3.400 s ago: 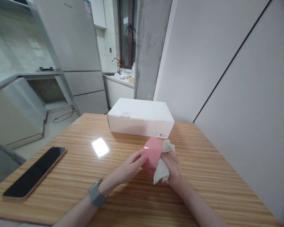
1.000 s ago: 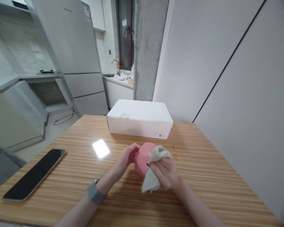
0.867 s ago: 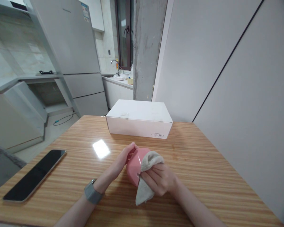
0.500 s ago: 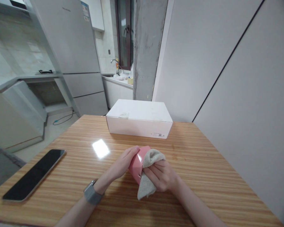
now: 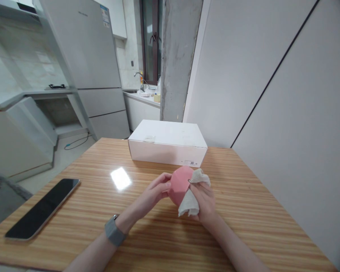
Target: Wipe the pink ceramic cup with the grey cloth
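Observation:
A round, glossy pink bowl is held up over the table, its round face turned towards me. My left hand grips its left edge, with the thumb in front and the fingers partly behind. A light grey cloth is bunched in my right hand and pressed against the bowl's right side. One end of the cloth hangs below my right fingers, and another part folds over above them. The cloth and my right hand hide the bowl's right part.
A closed white box lies towards the back of the striped wooden table. At the left edge rests a black-screened phone. A grey wall panel borders the right side; a fridge stands beyond the table.
Both hands have shifted right and slightly away from me with the bowl and cloth. The bowl has turned, so more of its round face shows.

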A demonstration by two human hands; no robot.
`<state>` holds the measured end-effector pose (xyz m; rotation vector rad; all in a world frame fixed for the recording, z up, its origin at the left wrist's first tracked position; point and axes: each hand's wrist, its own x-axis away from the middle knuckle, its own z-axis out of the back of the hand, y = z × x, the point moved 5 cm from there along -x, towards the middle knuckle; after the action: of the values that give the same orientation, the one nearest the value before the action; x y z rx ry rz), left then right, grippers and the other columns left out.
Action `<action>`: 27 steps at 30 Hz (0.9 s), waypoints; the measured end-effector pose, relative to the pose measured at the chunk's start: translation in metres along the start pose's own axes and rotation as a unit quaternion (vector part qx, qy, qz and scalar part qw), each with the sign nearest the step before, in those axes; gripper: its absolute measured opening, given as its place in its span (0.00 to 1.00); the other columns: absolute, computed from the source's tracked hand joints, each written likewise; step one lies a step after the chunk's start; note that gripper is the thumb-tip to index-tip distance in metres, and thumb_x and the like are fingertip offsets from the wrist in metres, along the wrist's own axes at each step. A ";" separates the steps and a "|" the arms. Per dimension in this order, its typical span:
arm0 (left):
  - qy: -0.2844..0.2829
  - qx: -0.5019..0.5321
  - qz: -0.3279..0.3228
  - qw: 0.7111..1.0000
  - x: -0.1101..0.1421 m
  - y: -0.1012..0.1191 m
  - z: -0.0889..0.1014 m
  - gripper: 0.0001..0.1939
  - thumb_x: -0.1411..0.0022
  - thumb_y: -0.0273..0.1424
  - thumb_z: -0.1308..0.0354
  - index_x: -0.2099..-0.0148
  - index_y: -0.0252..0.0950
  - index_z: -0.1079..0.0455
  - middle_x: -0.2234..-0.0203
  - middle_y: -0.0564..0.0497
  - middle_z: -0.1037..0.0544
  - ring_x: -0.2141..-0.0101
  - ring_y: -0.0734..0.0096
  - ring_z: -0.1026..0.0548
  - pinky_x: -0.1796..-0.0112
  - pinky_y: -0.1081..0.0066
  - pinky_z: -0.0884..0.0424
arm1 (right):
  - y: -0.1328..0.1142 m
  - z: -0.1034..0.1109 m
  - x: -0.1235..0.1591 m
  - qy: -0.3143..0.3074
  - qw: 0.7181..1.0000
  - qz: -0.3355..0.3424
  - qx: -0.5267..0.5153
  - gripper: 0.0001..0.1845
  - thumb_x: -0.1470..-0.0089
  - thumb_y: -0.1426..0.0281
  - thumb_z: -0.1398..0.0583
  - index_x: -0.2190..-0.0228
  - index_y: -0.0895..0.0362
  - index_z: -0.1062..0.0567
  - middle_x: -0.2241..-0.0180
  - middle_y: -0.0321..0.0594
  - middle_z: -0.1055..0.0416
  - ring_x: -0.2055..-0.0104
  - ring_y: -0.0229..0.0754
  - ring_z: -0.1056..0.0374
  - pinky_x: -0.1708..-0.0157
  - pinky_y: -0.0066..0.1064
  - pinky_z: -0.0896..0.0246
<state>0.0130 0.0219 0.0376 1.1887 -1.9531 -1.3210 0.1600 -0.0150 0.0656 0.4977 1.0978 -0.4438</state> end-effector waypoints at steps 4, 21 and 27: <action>0.089 0.024 0.029 0.995 -0.005 -0.013 0.018 0.20 0.39 0.46 0.49 0.66 0.33 0.29 0.71 0.50 0.24 0.69 0.70 0.28 0.65 0.71 0.35 | -0.022 -0.004 -0.008 -0.027 0.995 0.091 0.001 0.19 0.38 0.70 0.53 0.61 0.68 0.27 0.73 0.52 0.24 0.71 0.46 0.27 0.71 0.37 0.31; 0.091 -0.075 0.047 0.992 -0.002 -0.012 0.009 0.24 0.36 0.45 0.51 0.53 0.31 0.27 0.57 0.46 0.22 0.52 0.57 0.29 0.47 0.59 0.39 | -0.014 -0.014 -0.007 -0.082 0.994 0.031 -0.057 0.24 0.37 0.61 0.56 0.60 0.65 0.28 0.73 0.50 0.25 0.72 0.47 0.28 0.71 0.38 0.34; -0.010 -0.020 0.023 0.999 0.006 -0.004 -0.007 0.21 0.36 0.40 0.47 0.43 0.40 0.34 0.47 0.47 0.28 0.46 0.60 0.33 0.45 0.62 0.43 | 0.005 -0.010 0.002 -0.021 0.992 -0.100 -0.080 0.21 0.40 0.61 0.52 0.53 0.61 0.33 0.71 0.48 0.26 0.71 0.50 0.29 0.69 0.43 0.33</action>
<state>0.0173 0.0130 0.0366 1.1104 -1.9468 -1.3471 0.1564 -0.0059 0.0607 0.2362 1.1366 -0.5343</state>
